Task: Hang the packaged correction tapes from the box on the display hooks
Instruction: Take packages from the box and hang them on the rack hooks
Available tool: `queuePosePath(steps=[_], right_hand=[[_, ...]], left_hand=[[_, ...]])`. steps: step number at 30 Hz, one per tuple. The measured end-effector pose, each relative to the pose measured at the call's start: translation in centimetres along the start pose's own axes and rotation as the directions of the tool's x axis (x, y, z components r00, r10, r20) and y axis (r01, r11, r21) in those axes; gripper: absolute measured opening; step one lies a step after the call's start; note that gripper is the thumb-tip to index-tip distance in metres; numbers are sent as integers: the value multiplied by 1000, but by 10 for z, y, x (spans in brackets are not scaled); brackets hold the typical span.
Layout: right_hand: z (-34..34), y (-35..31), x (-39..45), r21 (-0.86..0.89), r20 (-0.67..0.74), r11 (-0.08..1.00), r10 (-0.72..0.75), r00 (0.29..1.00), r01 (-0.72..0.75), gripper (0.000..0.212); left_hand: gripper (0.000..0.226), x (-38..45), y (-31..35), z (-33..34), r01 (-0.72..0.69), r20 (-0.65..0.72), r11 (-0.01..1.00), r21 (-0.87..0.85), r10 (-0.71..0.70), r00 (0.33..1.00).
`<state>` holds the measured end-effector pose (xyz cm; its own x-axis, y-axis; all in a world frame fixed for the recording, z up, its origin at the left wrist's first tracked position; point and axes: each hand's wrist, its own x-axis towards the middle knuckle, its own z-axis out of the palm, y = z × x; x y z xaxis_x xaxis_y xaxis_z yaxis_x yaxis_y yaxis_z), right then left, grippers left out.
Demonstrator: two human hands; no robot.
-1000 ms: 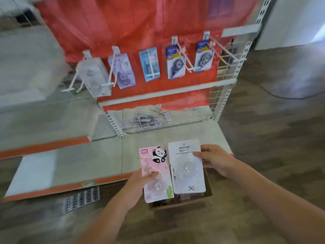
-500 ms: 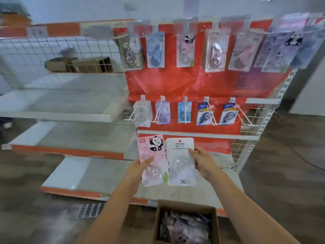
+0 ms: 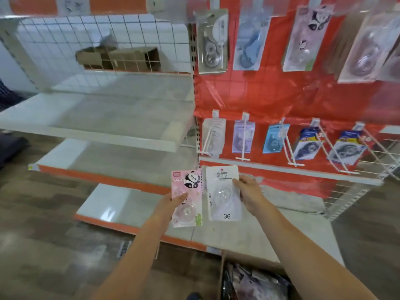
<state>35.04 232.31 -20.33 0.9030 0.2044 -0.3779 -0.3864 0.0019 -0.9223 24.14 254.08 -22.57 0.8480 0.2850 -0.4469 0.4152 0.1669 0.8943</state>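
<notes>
My left hand (image 3: 173, 204) grips a pink panda correction tape pack (image 3: 187, 198) by its lower left. My right hand (image 3: 249, 191) holds a white correction tape pack (image 3: 223, 191) marked 36 by its right edge. Both packs are upright, side by side, in front of the lower shelf edge. The cardboard box (image 3: 225, 276) with several more packs stands on the floor at the bottom. White display hooks (image 3: 243, 144) in a lower row on the red backing carry a few packs. An upper row holds larger-looking packs (image 3: 213, 40).
Bare white shelves (image 3: 104, 126) with orange edges fill the left. A wire grid panel (image 3: 97, 44) with cardboard behind it stands at upper left. A wire basket side (image 3: 355, 191) is at the right. Wood-pattern floor lies below.
My view has tilted up from the box toward the display. Both hands have lifted the two packs from above the box to in front of the lower hook row.
</notes>
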Motion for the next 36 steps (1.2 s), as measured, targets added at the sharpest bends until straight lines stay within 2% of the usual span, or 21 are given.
queuePosePath(steps=[7, 13, 15, 17, 26, 30, 34, 36], right_hand=[[64, -6, 41, 5, -74, 995, -94, 993, 95, 15], [73, -4, 60, -4, -187, 988, -150, 971, 152, 14], [74, -7, 65, -28, -206, 986, -168, 964, 165, 20], [74, -8, 69, -54, -206, 983, -183, 961, 175, 17], [78, -6, 80, -73, -204, 976, -216, 955, 205, 16], [78, 3, 80, -108, -246, 966, -254, 936, 234, 18], [82, 2, 87, -129, -304, 966, -255, 918, 226, 16], [84, -1, 97, -148, -342, 969, -238, 909, 198, 15]], left_hand=[[57, 56, 9, -51, -14, 156, 1000, 11, 12, 988], [56, 83, 6, -53, 60, 117, 998, -22, -57, 991], [46, 87, 5, -50, 68, 108, 997, -39, -63, 992], [40, 90, 2, -47, 79, 116, 995, -63, -71, 991], [60, 96, -1, -38, 69, 129, 993, -90, -57, 990], [39, 100, -3, -39, 92, 113, 991, -98, -81, 990], [41, 105, -5, -40, 121, 112, 990, -67, -113, 987], [51, 107, -6, -41, 130, 128, 991, -41, -124, 984]])
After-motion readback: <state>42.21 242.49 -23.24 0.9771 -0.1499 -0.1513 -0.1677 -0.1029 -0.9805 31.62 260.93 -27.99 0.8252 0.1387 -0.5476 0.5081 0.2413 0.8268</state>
